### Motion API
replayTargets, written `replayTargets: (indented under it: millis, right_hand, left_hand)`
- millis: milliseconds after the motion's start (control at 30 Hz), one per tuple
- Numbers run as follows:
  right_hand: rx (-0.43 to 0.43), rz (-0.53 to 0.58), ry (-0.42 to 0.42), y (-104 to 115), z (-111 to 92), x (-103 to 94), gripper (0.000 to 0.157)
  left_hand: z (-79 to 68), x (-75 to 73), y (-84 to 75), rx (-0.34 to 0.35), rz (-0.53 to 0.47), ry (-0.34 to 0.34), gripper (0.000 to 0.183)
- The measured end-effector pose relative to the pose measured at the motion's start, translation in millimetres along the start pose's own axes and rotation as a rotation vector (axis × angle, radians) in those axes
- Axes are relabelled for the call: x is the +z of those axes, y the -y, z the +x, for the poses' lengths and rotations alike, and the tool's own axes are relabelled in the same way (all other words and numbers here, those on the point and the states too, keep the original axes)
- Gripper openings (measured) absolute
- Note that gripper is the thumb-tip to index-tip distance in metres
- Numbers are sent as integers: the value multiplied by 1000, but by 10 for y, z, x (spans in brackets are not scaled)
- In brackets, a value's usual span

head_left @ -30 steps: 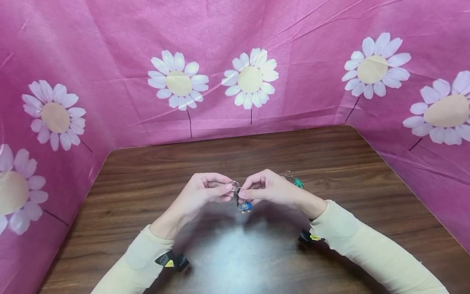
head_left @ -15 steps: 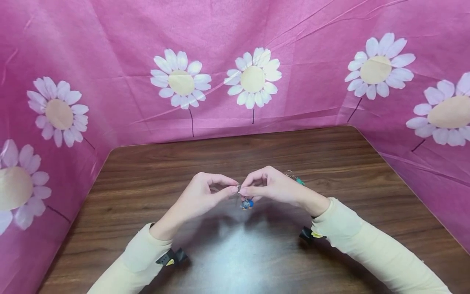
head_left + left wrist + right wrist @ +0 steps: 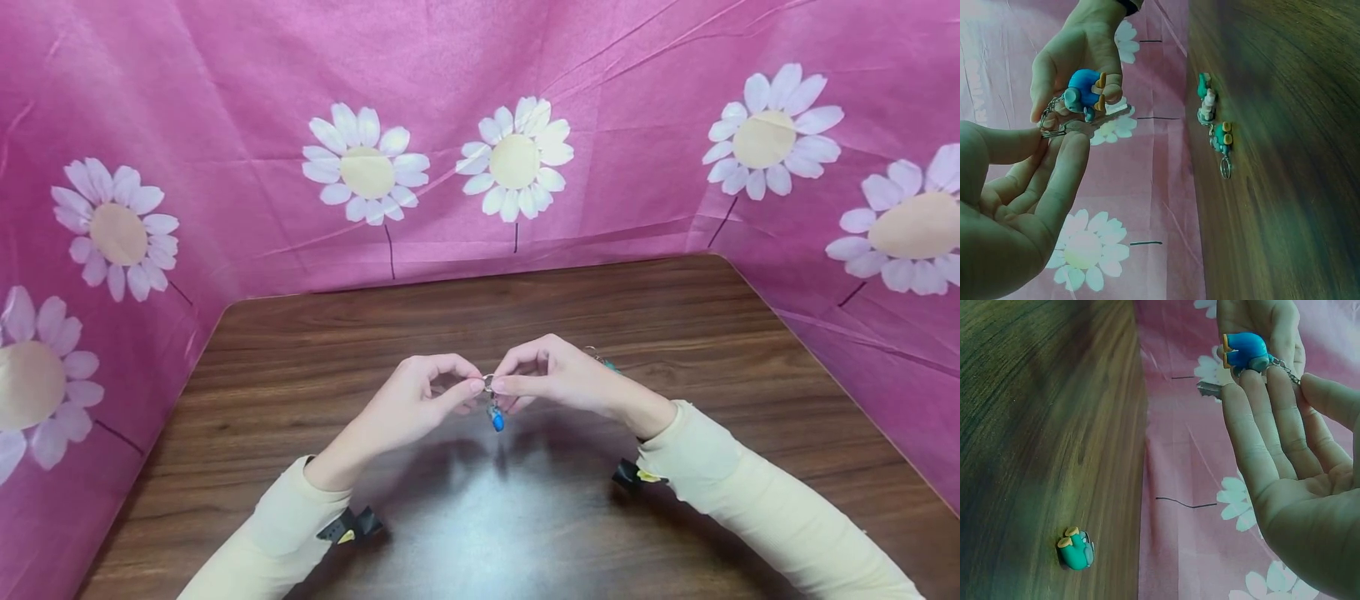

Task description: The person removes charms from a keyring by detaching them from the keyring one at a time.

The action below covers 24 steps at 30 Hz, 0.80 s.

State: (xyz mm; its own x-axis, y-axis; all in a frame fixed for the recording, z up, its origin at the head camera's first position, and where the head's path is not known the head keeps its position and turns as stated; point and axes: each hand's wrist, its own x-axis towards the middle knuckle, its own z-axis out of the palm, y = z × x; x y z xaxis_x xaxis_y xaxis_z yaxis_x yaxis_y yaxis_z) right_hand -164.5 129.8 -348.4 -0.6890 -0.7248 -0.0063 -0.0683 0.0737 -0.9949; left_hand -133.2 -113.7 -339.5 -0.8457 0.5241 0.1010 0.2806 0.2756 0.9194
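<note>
Over the middle of the table, my left hand (image 3: 420, 396) pinches a metal key ring (image 3: 487, 382) between thumb and fingers. From the other side, my right hand (image 3: 562, 379) pinches the same ring area, with its thumb at the chain. A blue figure charm (image 3: 496, 417) with yellow feet dangles below by its short chain. In the right wrist view a key (image 3: 1209, 389) sticks out beside the blue charm; the left wrist view shows its blade too. The fingertips cover part of the ring, so how the key sits on it cannot be told.
Beyond my right hand, green figure keychains (image 3: 1222, 139) lie on the wooden table (image 3: 315, 333), one with a ring (image 3: 1226, 167). A pink cloth (image 3: 450, 58) with white daisies stands around the table's back and sides. A small black camera sits at each wrist.
The hands have drawn closer at the ring, and the left fingertips have shifted slightly right. The blue charm has turned and hangs straighter. The green keychain is now mostly hidden behind the right arm.
</note>
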Motion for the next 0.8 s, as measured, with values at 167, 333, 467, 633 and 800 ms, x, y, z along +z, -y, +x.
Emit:
replayTargets:
  millis: [167, 333, 467, 633, 800]
  right_hand:
    - [9, -3, -14, 16, 17, 1, 19]
    - [39, -11, -89, 37, 19, -2, 17]
    - [59, -2, -135, 56, 24, 9, 18]
    - [15, -22, -164, 83, 50, 34, 17]
    - [-14, -58, -196, 105, 18, 63, 15]
  left_hand:
    - [-6, -37, -21, 6, 8, 1, 8]
    - [-9, -79, -35, 33, -23, -5, 9]
    - [-11, -105, -31, 23, -124, 7, 13]
    - [-20, -131, -39, -33, -72, -36, 17]
    - [-13, -100, -34, -48, 120, -80, 12]
